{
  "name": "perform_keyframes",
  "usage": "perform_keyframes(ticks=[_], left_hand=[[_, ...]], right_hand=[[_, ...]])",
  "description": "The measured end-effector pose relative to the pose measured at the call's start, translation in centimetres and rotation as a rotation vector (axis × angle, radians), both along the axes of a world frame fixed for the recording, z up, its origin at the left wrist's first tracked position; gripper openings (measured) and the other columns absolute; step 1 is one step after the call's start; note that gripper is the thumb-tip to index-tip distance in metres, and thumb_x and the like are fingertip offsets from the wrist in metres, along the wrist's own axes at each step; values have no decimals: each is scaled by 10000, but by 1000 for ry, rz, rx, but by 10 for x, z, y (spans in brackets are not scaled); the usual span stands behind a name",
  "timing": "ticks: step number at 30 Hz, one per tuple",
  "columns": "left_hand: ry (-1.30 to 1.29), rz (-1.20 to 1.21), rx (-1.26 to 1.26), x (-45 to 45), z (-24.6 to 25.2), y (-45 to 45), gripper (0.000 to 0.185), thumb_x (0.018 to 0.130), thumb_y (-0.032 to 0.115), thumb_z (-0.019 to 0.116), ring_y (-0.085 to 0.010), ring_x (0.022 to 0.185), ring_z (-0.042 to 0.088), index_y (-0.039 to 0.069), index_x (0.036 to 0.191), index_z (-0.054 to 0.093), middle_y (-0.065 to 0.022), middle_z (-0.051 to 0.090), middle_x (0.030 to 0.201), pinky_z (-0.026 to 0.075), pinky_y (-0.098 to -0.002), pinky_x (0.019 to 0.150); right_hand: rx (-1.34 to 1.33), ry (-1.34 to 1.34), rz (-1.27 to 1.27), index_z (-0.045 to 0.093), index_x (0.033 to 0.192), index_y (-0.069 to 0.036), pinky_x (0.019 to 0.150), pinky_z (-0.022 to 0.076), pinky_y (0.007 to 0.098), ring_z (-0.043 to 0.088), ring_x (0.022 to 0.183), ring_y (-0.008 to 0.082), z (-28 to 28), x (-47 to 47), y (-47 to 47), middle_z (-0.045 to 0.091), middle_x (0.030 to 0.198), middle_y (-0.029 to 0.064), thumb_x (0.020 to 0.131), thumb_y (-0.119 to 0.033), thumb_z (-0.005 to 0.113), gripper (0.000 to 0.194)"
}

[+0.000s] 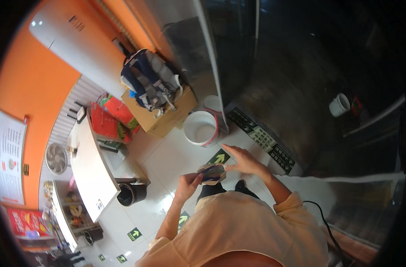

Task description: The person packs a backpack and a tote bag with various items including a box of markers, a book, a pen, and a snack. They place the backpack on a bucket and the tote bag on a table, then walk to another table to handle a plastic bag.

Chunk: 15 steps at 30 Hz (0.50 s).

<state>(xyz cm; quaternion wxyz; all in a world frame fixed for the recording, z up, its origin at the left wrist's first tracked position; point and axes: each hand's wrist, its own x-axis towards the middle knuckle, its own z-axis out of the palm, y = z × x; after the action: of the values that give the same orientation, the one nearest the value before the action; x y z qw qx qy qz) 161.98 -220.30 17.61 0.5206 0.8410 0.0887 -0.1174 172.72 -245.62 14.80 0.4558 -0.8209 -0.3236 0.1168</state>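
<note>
My left hand (188,187) grips the near-left rim of a small tan open-topped bag (206,168), perhaps paper. Something dark and purplish shows inside its mouth, too unclear to name. To the bag's right is my right hand (244,161), fingers spread and the index finger pointing forward. Its thumb comes close to the bag's rim; whether they touch I cannot tell. Beyond both hands, a white plastic bucket (203,128) stands upright on the tiled floor. A green floor sticker with an arrow (219,156) lies between the bucket and the bag.
A backpack (149,80) rests on a cardboard box (159,124) beside red bags (107,121). At left stand a white counter (89,167) and a black bin (132,194). A doorway with clear curtain strips (212,50) and a floor mat (261,138) opens onto a dark area with another bucket (339,105).
</note>
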Motion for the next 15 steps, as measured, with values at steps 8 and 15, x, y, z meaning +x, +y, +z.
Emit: perform_keyframes(ticks=[8,15], left_hand=[[-222,-118,-294,38,112,49,259,882,163,617,-51,522,372,-28,707,620,-1,472,522,315,-258,450],[-261,-115,-531,70,128,117,255,877,126,617,-51,537,327,-27,677,575,3,405,527,288,-263,454]], right_hand=[[-466,-230,141,206,1438,-154,1050,217,507,356,1288,266,-58,3,106,391,1382,129,580,-452,777,1073],[-360,-360,282,595,894,-142,648,432,393,618,769,266,-71,47,187,642,817,59,703,-409,625,330]])
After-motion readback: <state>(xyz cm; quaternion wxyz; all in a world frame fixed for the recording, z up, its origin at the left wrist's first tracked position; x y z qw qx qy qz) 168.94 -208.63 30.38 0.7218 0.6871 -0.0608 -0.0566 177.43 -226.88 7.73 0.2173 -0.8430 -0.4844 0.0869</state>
